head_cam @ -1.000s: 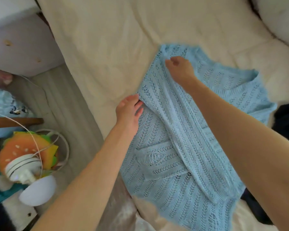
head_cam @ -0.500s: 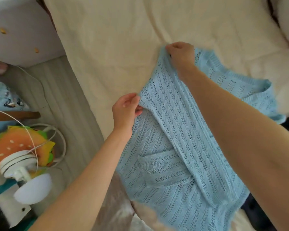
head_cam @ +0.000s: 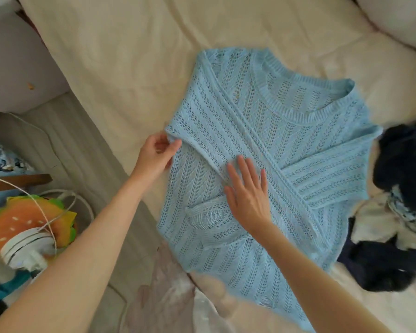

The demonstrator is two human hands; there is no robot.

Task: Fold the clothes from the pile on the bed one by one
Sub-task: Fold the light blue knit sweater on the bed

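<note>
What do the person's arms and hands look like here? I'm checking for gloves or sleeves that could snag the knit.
Both forearms are bare, with no sleeves in view. The left hand and right hand wear no gloves, and no rings, watch or bracelets show.

No text, label, brand, number or sign can be read anywhere in the head view.
</note>
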